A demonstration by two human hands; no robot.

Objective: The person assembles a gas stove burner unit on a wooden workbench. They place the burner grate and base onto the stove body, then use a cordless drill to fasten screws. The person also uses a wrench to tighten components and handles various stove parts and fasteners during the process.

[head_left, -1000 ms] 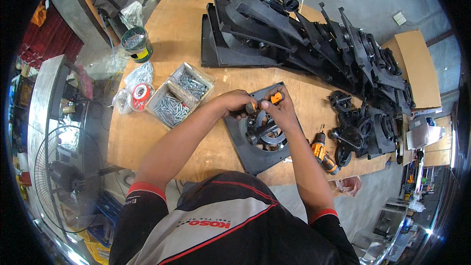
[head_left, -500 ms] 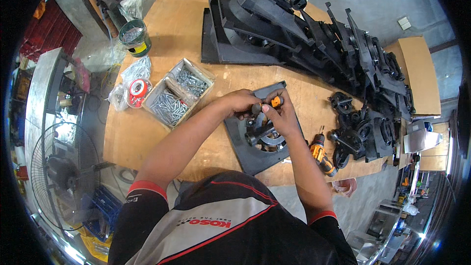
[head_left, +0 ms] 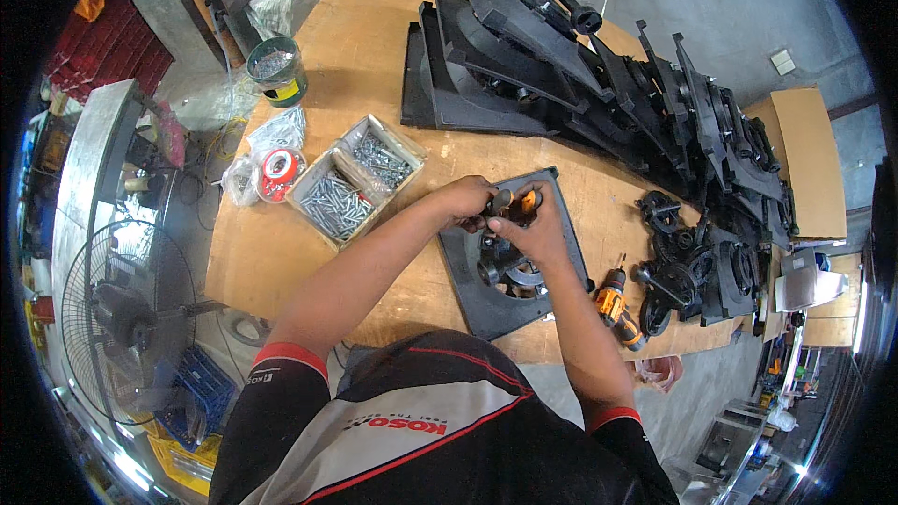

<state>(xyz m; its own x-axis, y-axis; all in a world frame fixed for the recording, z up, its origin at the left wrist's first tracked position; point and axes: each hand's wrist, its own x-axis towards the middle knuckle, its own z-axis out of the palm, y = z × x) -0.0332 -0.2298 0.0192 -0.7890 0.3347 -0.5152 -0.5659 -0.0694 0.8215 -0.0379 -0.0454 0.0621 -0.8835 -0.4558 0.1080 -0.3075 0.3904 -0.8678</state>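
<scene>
Over the far part of a square black plastic plate (head_left: 486,318), my two hands work close together. My left hand (head_left: 465,201) is closed, its fingers pinching a dark round-ended part (head_left: 501,201). My right hand (head_left: 538,232) curls round a small orange-and-black handled tool (head_left: 530,202), with the thumb near the dark part. What the fingertips touch between the hands is partly hidden. Beneath the hands, a black ring-shaped fitting (head_left: 500,262) with a stubby arm sits in the middle of the plate.
Left of the plate stands a divided box (head_left: 301,196) of screws, with a red-and-white round container (head_left: 281,168) and a green tub (head_left: 278,84) beyond. An orange cordless drill (head_left: 613,301) lies at right, beside piled black fittings (head_left: 678,271). Black plates (head_left: 505,84) lean stacked behind.
The view has shifted slightly, so the table and its contents sit a little further right and lower. Both hands stay together over the plate, fingers slightly shifted around the small parts.
</scene>
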